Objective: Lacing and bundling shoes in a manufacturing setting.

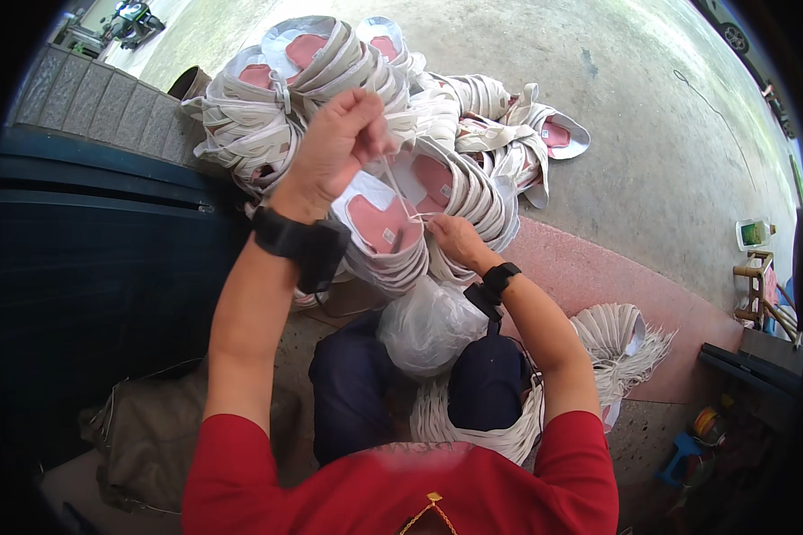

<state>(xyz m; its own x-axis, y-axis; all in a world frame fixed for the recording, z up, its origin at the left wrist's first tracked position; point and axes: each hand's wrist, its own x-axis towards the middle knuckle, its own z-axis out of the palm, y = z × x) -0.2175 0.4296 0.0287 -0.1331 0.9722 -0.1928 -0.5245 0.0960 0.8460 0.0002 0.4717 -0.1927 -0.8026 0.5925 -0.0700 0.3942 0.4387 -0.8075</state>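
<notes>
String is what I am working with right now: a thin pale cord running taut between my two hands, above a bundle of insoles that is sitting just in front of my knees. My left hand is raised and closed, its fingertips pinching the upper end of the string. My right hand is lying lower, against the right side of the bundle, fingers drawn together and pinching the lower end where the cord is meeting the top insole. That top insole is showing a pink face with a small white label, and white edges of the others are stacking beneath it.

I am wearing a black wrist strap on the left arm and a black watch on the right. A heap of tied insole bundles is piling up on the concrete floor beyond my hands, touching the bundle I am holding. A clear plastic bag is resting between my knees, and loose white insoles are fanning out on the reddish strip of floor to my right. A dark blue panel is standing along my left, and a small bottle with green content is sitting well apart near the right edge of the floor.
</notes>
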